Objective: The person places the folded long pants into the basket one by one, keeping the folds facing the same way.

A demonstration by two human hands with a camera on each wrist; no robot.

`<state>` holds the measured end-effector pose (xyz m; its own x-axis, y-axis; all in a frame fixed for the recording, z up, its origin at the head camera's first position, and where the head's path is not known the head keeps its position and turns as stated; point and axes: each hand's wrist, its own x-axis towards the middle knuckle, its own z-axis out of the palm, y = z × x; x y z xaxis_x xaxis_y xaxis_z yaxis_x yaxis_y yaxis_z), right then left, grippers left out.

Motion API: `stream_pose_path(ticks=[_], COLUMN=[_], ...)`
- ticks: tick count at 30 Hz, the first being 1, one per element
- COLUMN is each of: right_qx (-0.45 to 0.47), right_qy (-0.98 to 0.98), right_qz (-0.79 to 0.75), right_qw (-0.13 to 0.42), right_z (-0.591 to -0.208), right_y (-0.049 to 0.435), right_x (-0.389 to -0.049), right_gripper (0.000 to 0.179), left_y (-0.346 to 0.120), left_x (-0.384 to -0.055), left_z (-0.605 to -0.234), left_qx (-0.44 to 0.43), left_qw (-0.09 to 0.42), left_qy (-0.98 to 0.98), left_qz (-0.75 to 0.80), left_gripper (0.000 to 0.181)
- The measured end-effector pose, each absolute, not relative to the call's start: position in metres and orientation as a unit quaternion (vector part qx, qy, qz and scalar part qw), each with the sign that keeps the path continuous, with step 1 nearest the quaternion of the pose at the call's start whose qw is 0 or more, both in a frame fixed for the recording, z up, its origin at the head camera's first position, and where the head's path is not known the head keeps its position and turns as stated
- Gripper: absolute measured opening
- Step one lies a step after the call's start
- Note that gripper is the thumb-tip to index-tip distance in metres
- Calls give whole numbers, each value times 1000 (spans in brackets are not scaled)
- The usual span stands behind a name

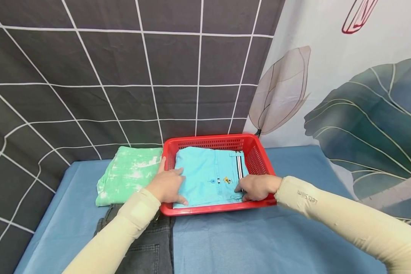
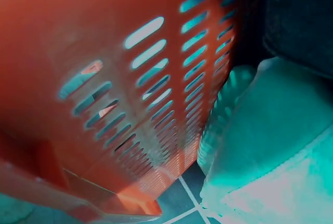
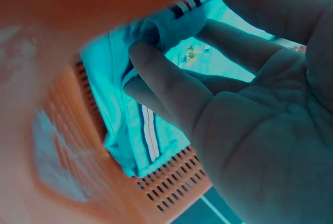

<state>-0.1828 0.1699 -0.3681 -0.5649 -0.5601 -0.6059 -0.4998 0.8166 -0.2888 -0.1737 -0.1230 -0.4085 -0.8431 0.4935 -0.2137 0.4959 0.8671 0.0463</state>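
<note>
A folded light-blue garment (image 1: 205, 177) with a striped band and a small embroidered figure lies in a red plastic basket (image 1: 222, 210). My left hand (image 1: 168, 184) is spread over the basket's left rim, one finger stretched along the rim and the thumb on the garment's near left part. At the garment's right side, by the black-and-white stripes, my right hand (image 1: 258, 186) reaches in over the rim. In the right wrist view, the extended fingers (image 3: 161, 76) touch the garment's edge fabric (image 3: 117, 104) beside the slotted basket wall (image 3: 174, 180). The left wrist view shows the basket's outer side (image 2: 104, 130), not the fingers.
A folded green-and-white garment (image 1: 128, 175) sits left of the basket. Dark grey jeans (image 1: 145, 251) lie nearer me, partly under my left forearm. Blue cloth (image 1: 260, 243) covers the table; a dark gridded curtain (image 1: 171, 57) hangs behind.
</note>
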Motion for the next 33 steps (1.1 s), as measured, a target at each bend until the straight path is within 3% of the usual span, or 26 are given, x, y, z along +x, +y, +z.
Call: stream_pose_path(ticks=[14, 18, 22, 27, 33], right_qx=[-306, -305, -318, -327, -324], right_qy=[873, 873, 869, 867, 873], right_qz=[-57, -96, -118, -117, -115], right_qw=[376, 367, 360, 358, 346], right_z=[-371, -367, -366, -371, -374], right_y=[179, 186, 188, 187, 188], right_x=[-185, -187, -189, -188, -186], right_gripper=[50, 41, 18, 24, 19], left_y=[-126, -127, -128, -131, -138], left_x=[-174, -175, -173, -171, -170], left_z=[-406, -408, -405, -401, -403], left_qx=[261, 266, 271, 282, 288], left_qw=[111, 109, 109, 104, 90], left_qy=[959, 958, 956, 953, 950], left_qz=[9, 14, 21, 41, 82], left_gripper=[81, 81, 79, 72, 65])
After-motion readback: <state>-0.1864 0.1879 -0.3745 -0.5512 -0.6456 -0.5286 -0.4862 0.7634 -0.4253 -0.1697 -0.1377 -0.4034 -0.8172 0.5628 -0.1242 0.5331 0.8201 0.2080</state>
